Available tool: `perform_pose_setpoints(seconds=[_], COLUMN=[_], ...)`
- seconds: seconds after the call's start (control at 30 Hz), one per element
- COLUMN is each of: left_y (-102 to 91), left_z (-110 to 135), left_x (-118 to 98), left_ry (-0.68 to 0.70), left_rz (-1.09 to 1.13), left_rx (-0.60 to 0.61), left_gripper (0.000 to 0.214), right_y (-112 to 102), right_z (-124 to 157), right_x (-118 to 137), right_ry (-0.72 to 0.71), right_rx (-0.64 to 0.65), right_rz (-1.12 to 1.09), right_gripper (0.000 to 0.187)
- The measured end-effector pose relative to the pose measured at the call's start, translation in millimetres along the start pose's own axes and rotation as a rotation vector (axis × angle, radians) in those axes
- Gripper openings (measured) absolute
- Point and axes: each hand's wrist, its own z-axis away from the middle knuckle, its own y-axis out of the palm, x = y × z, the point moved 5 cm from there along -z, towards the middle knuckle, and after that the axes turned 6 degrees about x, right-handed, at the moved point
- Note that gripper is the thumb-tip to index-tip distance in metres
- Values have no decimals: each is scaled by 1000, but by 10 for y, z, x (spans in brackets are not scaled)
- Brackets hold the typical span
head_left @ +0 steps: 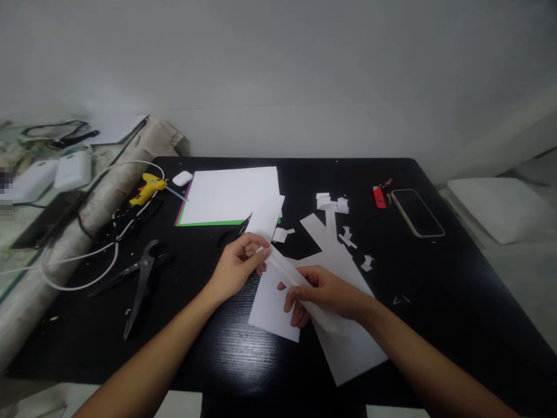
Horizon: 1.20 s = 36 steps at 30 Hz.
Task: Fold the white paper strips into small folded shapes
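Note:
My left hand [241, 259] pinches one end of a folded paper strip [285, 267] between thumb and fingers. Further along the same strip, my right hand [315, 294] grips it with curled fingers. Below the hands lie white paper sheets [272, 302], partly covered by the strip and my right hand. Another white piece of paper [265, 223] reaches up beyond my left hand. Small folded paper pieces [324, 201] and cut scraps [366, 263] lie past my right hand.
A stack of paper [235, 194] is at the back. On the left are a yellow glue gun [148, 188], scissors [141, 270], a white cable [116, 255] and a small white case [183, 177]. On the right lie a red lighter [378, 197], keys [389, 188] and a phone [418, 212].

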Motion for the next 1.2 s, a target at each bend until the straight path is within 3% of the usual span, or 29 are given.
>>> perform_pose_setpoints(seconds=[0.2,0.37,0.57,0.83,1.2], left_y=[26,74,300,539,419], left_z=[-1,16,102,171,125], left_x=[-37,27,98,138,159], left_ry=[18,43,6,-174,-213], left_rz=[8,181,201,331,228], left_rx=[37,20,178,273,218], left_gripper=[25,51,65,33,26], right_y=[-17,-40,-14,41,59], right_z=[-8,-24,-60,-135,-113], right_x=[-19,14,37,-52,-54], right_ry=[-12,-99,-177,-178,-89], right_rx=[2,-49,-79,-77,-73], right_rz=[-27,-158,-303,-301,-313], right_gripper=[33,34,34,36,49])
